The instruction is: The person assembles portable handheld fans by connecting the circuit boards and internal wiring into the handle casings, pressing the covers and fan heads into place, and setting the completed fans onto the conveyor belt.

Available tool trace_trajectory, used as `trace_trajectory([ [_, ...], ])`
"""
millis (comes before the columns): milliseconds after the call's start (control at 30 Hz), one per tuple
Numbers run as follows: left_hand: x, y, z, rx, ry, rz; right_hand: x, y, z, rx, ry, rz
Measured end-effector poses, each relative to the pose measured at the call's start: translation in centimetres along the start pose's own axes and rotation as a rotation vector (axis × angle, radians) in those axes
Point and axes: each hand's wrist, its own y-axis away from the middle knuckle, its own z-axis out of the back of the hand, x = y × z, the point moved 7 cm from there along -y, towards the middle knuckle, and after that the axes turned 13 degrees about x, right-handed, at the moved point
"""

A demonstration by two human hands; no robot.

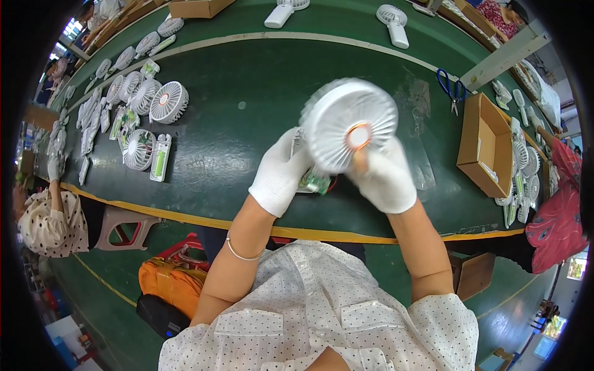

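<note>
Both my hands wear white gloves and hold up a white handheld fan (pixel 334 117) above the green bench. Its round slatted head has an orange ring at the middle and is blurred by motion. My left hand (pixel 281 173) is closed round the handle part at the left of the head. Just below, a green circuit board (pixel 317 181) and a bit of red wire show. My right hand (pixel 390 176) is closed at the lower right edge of the fan head, its fingertips near the orange ring and smeared by motion.
Several fans and opened handles (pixel 139 148) lie at the left of the bench (pixel 216 179). A cardboard box (pixel 486 145) and blue-handled scissors (pixel 453 91) are at the right. Two fans (pixel 396 28) lie on the far strip. Co-workers sit at both sides. An orange bag (pixel 170 281) is below.
</note>
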Motion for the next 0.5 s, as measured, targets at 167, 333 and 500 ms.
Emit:
trace_trajectory([
  [167,-1.1,1.0,-1.6,0.109,-0.141,0.058,0.4,-1.1,1.4,-0.104,0.144,0.014],
  [333,-1.1,1.3,-2.1,0.141,-0.165,0.06,-0.9,-1.3,1.3,-0.177,0.021,-0.053],
  [500,-1.1,1.1,-1.2,0.105,-0.143,0.032,-1.7,-1.4,1.6,-0.137,0.187,-0.189],
])
